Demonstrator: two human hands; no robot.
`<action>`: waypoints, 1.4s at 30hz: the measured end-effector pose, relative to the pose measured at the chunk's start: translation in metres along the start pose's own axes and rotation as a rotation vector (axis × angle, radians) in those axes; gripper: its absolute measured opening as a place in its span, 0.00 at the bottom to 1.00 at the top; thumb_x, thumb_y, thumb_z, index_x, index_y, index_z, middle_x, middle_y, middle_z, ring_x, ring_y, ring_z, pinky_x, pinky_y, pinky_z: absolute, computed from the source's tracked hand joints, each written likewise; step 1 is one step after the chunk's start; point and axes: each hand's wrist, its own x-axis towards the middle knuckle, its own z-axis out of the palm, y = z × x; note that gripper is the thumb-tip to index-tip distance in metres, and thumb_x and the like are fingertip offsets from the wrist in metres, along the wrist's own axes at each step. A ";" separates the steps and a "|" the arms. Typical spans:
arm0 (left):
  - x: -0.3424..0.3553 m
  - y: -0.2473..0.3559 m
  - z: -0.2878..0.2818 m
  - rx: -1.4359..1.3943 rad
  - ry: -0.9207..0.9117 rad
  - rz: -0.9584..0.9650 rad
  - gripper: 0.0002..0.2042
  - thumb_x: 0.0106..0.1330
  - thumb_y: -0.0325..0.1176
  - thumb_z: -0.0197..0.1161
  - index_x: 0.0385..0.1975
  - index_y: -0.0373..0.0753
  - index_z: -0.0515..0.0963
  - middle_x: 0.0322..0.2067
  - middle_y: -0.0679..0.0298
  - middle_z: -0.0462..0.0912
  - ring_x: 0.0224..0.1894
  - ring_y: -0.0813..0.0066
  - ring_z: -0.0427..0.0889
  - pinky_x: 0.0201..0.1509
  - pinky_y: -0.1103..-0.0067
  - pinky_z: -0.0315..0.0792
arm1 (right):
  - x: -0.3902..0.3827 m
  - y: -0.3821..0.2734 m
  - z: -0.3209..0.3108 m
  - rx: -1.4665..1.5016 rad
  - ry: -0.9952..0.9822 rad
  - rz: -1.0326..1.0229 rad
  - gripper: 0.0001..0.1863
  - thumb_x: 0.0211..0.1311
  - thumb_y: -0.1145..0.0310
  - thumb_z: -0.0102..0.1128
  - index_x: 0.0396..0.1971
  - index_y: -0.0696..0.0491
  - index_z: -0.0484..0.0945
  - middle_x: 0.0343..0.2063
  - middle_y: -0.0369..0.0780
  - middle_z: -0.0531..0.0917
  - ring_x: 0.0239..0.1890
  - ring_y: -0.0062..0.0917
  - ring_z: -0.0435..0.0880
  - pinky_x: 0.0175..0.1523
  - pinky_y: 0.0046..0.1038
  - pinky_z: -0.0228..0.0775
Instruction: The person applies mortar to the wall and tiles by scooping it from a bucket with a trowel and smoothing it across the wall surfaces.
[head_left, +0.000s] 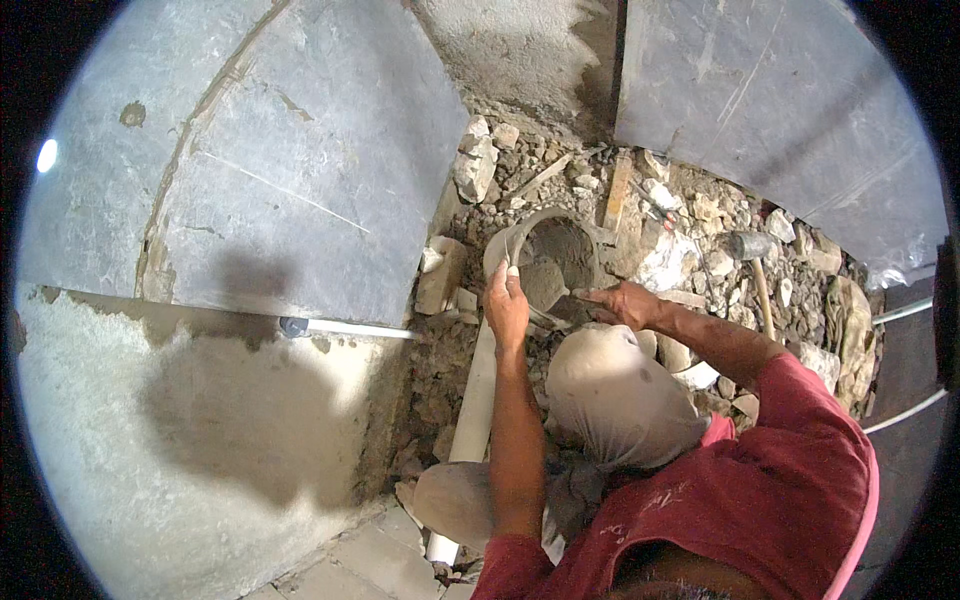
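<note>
A round, off-white bucket (494, 252) tilts among the rubble, its inside coated with wet grey mortar (570, 250). My left hand (507, 305) pinches the near left part of its rim, thumb and fingers pressed together. From the right, my right hand (625, 303) reaches to the mouth of the bucket, fingers closed around the handle end of what looks like a trowel (543, 286). Its grey, mortar-smeared blade lies inside the opening. The handle is mostly hidden by the hand.
A white pipe (474, 400) runs from the bucket toward my knees. Rubble surrounds it, with a mallet (752, 246), a wooden strip (618, 190) and a crumpled sack (848, 335) on the right. Grey wall panels (330, 130) stand left and right (760, 90).
</note>
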 end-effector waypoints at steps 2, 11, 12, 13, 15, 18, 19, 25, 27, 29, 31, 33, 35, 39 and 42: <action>0.001 0.003 0.002 0.022 -0.018 0.020 0.20 0.72 0.40 0.47 0.55 0.34 0.72 0.52 0.48 0.76 0.53 0.49 0.75 0.56 0.64 0.68 | 0.004 0.011 0.007 -0.130 0.002 -0.084 0.28 0.65 0.54 0.52 0.65 0.36 0.61 0.27 0.50 0.81 0.28 0.45 0.81 0.36 0.45 0.73; -0.004 0.018 0.005 -0.001 -0.089 -0.035 0.21 0.72 0.40 0.46 0.57 0.33 0.71 0.54 0.48 0.74 0.57 0.50 0.73 0.60 0.64 0.66 | 0.010 0.026 -0.004 -0.062 0.205 0.072 0.24 0.66 0.57 0.45 0.61 0.46 0.61 0.25 0.50 0.81 0.28 0.51 0.81 0.35 0.50 0.72; -0.004 0.014 0.007 -0.017 -0.069 -0.015 0.21 0.72 0.41 0.45 0.57 0.33 0.71 0.55 0.48 0.74 0.57 0.50 0.72 0.60 0.64 0.66 | 0.014 0.039 0.011 -0.038 0.183 0.098 0.25 0.66 0.57 0.48 0.61 0.48 0.61 0.23 0.51 0.81 0.27 0.50 0.80 0.33 0.49 0.71; -0.002 0.008 0.007 -0.028 -0.048 -0.005 0.21 0.73 0.41 0.45 0.58 0.34 0.70 0.55 0.48 0.74 0.57 0.50 0.72 0.60 0.65 0.66 | 0.016 0.047 0.023 -0.010 0.151 0.120 0.27 0.65 0.57 0.50 0.61 0.50 0.61 0.21 0.52 0.80 0.25 0.49 0.80 0.31 0.47 0.71; 0.000 -0.002 -0.003 -0.046 -0.043 -0.048 0.21 0.72 0.41 0.45 0.58 0.34 0.70 0.55 0.49 0.74 0.57 0.51 0.72 0.60 0.65 0.66 | 0.004 0.048 0.033 0.022 -0.011 0.130 0.27 0.66 0.56 0.49 0.62 0.51 0.60 0.24 0.54 0.80 0.26 0.50 0.80 0.31 0.47 0.71; 0.004 -0.007 -0.012 -0.113 0.004 -0.106 0.20 0.72 0.40 0.46 0.57 0.33 0.70 0.54 0.50 0.75 0.57 0.54 0.74 0.59 0.67 0.66 | -0.030 0.061 0.057 0.075 0.180 -0.066 0.30 0.66 0.55 0.49 0.62 0.54 0.57 0.29 0.57 0.80 0.31 0.53 0.80 0.35 0.49 0.72; 0.007 -0.004 -0.009 -0.163 0.037 -0.118 0.20 0.72 0.39 0.47 0.57 0.33 0.71 0.54 0.50 0.76 0.56 0.56 0.75 0.58 0.68 0.66 | -0.039 0.080 0.078 0.126 0.194 0.033 0.31 0.66 0.54 0.49 0.63 0.55 0.56 0.32 0.59 0.79 0.34 0.54 0.79 0.39 0.49 0.72; 0.035 -0.049 -0.029 -0.203 0.157 -0.232 0.21 0.71 0.42 0.49 0.55 0.31 0.72 0.51 0.51 0.78 0.53 0.61 0.76 0.59 0.72 0.66 | -0.008 0.068 0.115 0.379 0.223 0.171 0.35 0.66 0.57 0.53 0.66 0.55 0.51 0.57 0.59 0.69 0.58 0.51 0.71 0.61 0.44 0.62; 0.044 -0.049 -0.022 -0.160 0.132 -0.260 0.21 0.71 0.42 0.49 0.54 0.32 0.73 0.51 0.51 0.78 0.53 0.61 0.76 0.58 0.72 0.66 | -0.009 0.076 0.120 0.509 0.195 0.256 0.34 0.66 0.58 0.53 0.66 0.54 0.50 0.57 0.58 0.69 0.58 0.50 0.71 0.61 0.43 0.63; 0.054 -0.050 -0.023 -0.163 0.092 -0.276 0.22 0.72 0.43 0.47 0.55 0.33 0.72 0.53 0.49 0.76 0.55 0.56 0.74 0.58 0.69 0.66 | -0.016 0.087 0.114 0.476 0.116 0.285 0.34 0.66 0.59 0.53 0.67 0.53 0.50 0.58 0.58 0.69 0.59 0.50 0.70 0.61 0.43 0.62; 0.060 -0.052 -0.026 -0.165 0.055 -0.292 0.22 0.72 0.45 0.45 0.56 0.34 0.71 0.54 0.48 0.74 0.57 0.51 0.73 0.59 0.66 0.65 | -0.030 0.092 0.104 0.444 0.037 0.311 0.34 0.66 0.60 0.52 0.67 0.52 0.50 0.58 0.57 0.68 0.59 0.50 0.70 0.61 0.43 0.62; 0.067 -0.059 -0.028 -0.124 0.089 -0.357 0.23 0.72 0.46 0.46 0.56 0.36 0.73 0.54 0.49 0.75 0.57 0.51 0.73 0.59 0.65 0.66 | -0.047 0.093 0.089 0.364 0.027 0.275 0.34 0.67 0.60 0.51 0.67 0.52 0.48 0.58 0.56 0.70 0.59 0.48 0.70 0.61 0.42 0.63; 0.071 -0.068 -0.025 -0.166 0.082 -0.354 0.24 0.72 0.48 0.46 0.56 0.35 0.72 0.54 0.49 0.75 0.57 0.51 0.73 0.59 0.65 0.66 | -0.072 0.108 0.091 0.261 0.048 0.347 0.33 0.67 0.60 0.50 0.67 0.52 0.50 0.57 0.55 0.71 0.60 0.47 0.70 0.61 0.41 0.63; 0.068 -0.067 -0.024 -0.181 0.060 -0.262 0.26 0.71 0.49 0.47 0.56 0.32 0.72 0.55 0.47 0.74 0.57 0.51 0.73 0.60 0.65 0.65 | -0.116 0.127 0.070 0.294 0.107 0.316 0.32 0.65 0.60 0.56 0.65 0.52 0.56 0.58 0.54 0.70 0.57 0.45 0.73 0.54 0.40 0.70; 0.062 -0.054 -0.018 -0.133 0.087 -0.255 0.25 0.71 0.49 0.48 0.55 0.33 0.73 0.53 0.47 0.76 0.57 0.52 0.74 0.59 0.66 0.66 | -0.121 0.141 0.039 0.241 0.299 0.103 0.29 0.63 0.64 0.55 0.63 0.52 0.59 0.51 0.51 0.75 0.48 0.45 0.79 0.47 0.40 0.74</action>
